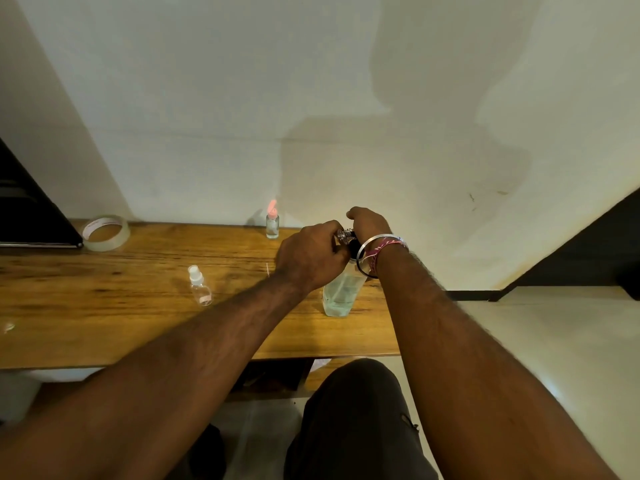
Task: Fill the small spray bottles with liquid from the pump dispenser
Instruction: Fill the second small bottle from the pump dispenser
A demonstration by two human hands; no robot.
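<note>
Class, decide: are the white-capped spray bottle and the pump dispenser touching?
Apart. The head view shows bare wood between the white-capped spray bottle and the pump dispenser.

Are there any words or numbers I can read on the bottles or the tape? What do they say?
No text here can be read.
Clear tape roll: a pale label with faint marks inside the ring, too blurred to read.
Small clear spray bottle with white cap: a small pinkish label near its base, too small to read.
Small clear bottle with pink cap: no text visible.
Large clear pump dispenser bottle: no readable label.
</note>
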